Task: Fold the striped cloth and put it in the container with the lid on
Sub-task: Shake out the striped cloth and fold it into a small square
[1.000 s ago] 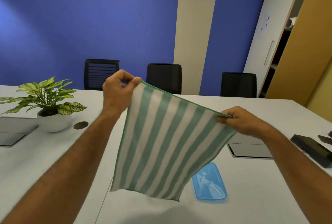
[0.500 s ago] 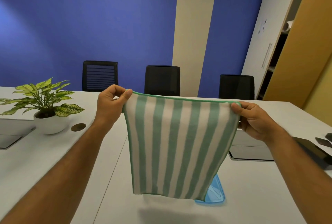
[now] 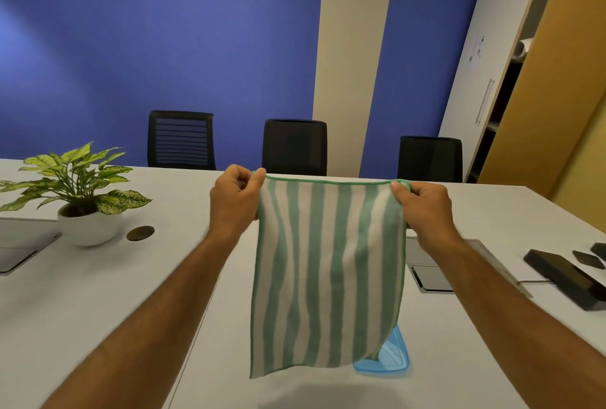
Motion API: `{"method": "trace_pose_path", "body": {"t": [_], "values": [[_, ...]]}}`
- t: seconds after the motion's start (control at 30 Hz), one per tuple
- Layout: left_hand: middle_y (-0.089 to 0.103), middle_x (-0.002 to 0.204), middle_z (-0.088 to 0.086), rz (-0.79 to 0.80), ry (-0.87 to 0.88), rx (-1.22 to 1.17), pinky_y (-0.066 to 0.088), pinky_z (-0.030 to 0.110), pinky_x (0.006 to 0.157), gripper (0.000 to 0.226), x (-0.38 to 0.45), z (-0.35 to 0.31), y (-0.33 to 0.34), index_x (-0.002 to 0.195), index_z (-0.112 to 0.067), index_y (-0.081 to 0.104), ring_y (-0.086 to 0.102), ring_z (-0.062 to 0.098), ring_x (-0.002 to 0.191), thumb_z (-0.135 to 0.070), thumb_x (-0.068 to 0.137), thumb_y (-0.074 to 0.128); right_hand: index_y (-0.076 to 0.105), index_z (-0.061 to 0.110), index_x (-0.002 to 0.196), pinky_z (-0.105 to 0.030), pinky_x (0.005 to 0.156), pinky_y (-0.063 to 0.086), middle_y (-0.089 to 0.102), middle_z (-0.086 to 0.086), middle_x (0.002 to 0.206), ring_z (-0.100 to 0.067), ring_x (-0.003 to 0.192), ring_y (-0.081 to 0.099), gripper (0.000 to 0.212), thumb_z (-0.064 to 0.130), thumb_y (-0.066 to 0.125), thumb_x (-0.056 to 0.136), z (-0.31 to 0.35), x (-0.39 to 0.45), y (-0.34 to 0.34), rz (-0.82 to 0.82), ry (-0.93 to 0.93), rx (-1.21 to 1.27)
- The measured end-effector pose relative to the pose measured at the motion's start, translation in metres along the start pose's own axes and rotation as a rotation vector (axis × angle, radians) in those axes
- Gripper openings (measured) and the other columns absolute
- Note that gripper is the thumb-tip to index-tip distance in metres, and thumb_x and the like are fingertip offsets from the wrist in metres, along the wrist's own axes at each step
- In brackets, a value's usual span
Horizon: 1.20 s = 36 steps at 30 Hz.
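Observation:
A green-and-white striped cloth (image 3: pixel 328 274) hangs straight down in the air above the white table (image 3: pixel 137 303). My left hand (image 3: pixel 234 200) pinches its top left corner and my right hand (image 3: pixel 423 208) pinches its top right corner, so the top edge is stretched level. A blue translucent lid (image 3: pixel 390 357) lies flat on the table behind the cloth's lower right corner, mostly hidden by it. No container body shows.
A potted plant (image 3: pixel 78 192) in a white bowl and a brown coaster (image 3: pixel 140 233) stand at the left. A flush cable hatch (image 3: pixel 429 274) is behind the cloth at right, black devices (image 3: pixel 564 274) further right. Three black chairs (image 3: pixel 295 146) line the far edge.
Both hands have brought the cloth from a slanted hold to a level one and moved closer together; the cloth now hangs narrower and straight, covering more of the blue lid.

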<state>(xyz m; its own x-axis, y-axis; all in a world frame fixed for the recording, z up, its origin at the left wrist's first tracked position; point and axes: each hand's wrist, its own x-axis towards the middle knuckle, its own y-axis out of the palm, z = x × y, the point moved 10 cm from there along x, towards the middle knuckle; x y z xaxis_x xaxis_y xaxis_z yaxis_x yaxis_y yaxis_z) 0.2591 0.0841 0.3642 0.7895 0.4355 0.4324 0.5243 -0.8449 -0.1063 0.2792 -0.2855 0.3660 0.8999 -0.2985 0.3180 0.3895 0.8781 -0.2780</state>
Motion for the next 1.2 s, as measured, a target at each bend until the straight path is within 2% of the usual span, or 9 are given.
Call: {"method": "trace_pose_path", "body": {"t": [0.27,0.43,0.57,0.73,0.87,0.93,1.03,1.13,1.2], "values": [[0.062,0.077,-0.001,0.159,-0.005,-0.192,0.050,0.023,0.045,0.022,-0.044,-0.029,0.064,0.077,-0.018,0.059,0.065,0.020,0.064,-0.033,0.091,0.067,0.069,-0.001,0.086,-0.063,0.079,0.056,0.069,-0.027,0.095,-0.047,0.094,0.065,0.036,0.035,0.063,0.091,0.029,-0.025,0.045,0.106,-0.001,0.075],[0.067,0.079,0.003,0.232,-0.015,-0.250,0.058,0.031,0.050,0.020,-0.064,-0.039,0.090,0.083,-0.011,0.064,0.071,0.025,0.067,-0.029,0.091,0.067,0.071,0.018,0.072,-0.055,0.082,0.059,0.074,-0.013,0.085,-0.036,0.086,0.070,0.031,0.036,0.059,0.094,0.039,-0.038,0.066,0.180,-0.021,0.064],[0.072,0.086,0.003,0.238,0.003,-0.200,0.064,0.037,0.062,0.019,-0.071,-0.040,0.098,0.095,-0.013,0.070,0.073,0.023,0.075,-0.031,0.093,0.065,0.066,0.033,0.070,-0.031,0.075,0.059,0.071,0.010,0.078,-0.018,0.080,0.069,0.031,0.039,0.053,0.097,0.045,-0.048,0.077,0.218,-0.112,0.038],[0.075,0.088,0.005,0.216,-0.035,-0.207,0.064,0.039,0.069,0.028,-0.074,-0.034,0.097,0.097,-0.011,0.075,0.074,0.021,0.077,-0.034,0.097,0.058,0.067,0.037,0.069,-0.027,0.075,0.058,0.070,0.019,0.076,-0.014,0.079,0.069,0.032,0.043,0.052,0.097,0.043,-0.052,0.085,0.289,-0.101,0.056],[0.076,0.094,0.009,0.271,-0.122,-0.274,0.063,0.033,0.073,0.045,-0.081,-0.029,0.101,0.102,-0.009,0.075,0.074,0.021,0.081,-0.041,0.102,0.043,0.072,0.048,0.070,-0.009,0.056,0.052,0.072,0.027,0.072,-0.004,0.075,0.072,0.027,0.073,0.061,0.065,0.051,-0.061,0.087,0.386,-0.141,0.105],[0.076,0.094,0.013,0.328,-0.162,-0.345,0.063,0.030,0.070,0.048,-0.083,-0.028,0.102,0.105,-0.006,0.074,0.074,0.023,0.082,-0.038,0.104,0.038,0.072,0.052,0.072,-0.007,0.057,0.052,0.073,0.028,0.077,0.004,0.079,0.071,0.011,0.060,0.066,0.074,0.051,-0.061,0.089,0.441,-0.146,0.142],[0.076,0.089,0.015,0.402,-0.164,-0.385,0.063,0.032,0.067,0.046,-0.084,-0.031,0.102,0.103,-0.005,0.072,0.074,0.026,0.079,-0.033,0.105,0.035,0.073,0.043,0.072,-0.007,0.058,0.053,0.075,0.024,0.077,0.003,0.079,0.071,0.027,0.033,0.060,0.094,0.046,-0.060,0.090,0.469,-0.115,0.167],[0.073,0.084,0.019,0.437,-0.104,-0.320,0.063,0.036,0.066,0.033,-0.082,-0.033,0.102,0.105,-0.002,0.061,0.073,0.030,0.073,-0.029,0.104,0.041,0.074,0.040,0.071,-0.013,0.059,0.055,0.075,0.020,0.074,-0.005,0.075,0.072,0.034,0.030,0.055,0.097,0.041,-0.060,0.091,0.474,-0.085,0.161],[0.067,0.074,0.012,0.394,-0.030,-0.225,0.059,0.029,0.058,0.021,-0.077,-0.031,0.094,0.101,-0.008,0.058,0.068,0.025,0.064,-0.029,0.098,0.053,0.073,0.036,0.074,-0.019,0.065,0.056,0.074,0.019,0.073,-0.012,0.077,0.070,0.030,0.029,0.056,0.097,0.039,-0.056,0.089,0.460,-0.077,0.171]]}}
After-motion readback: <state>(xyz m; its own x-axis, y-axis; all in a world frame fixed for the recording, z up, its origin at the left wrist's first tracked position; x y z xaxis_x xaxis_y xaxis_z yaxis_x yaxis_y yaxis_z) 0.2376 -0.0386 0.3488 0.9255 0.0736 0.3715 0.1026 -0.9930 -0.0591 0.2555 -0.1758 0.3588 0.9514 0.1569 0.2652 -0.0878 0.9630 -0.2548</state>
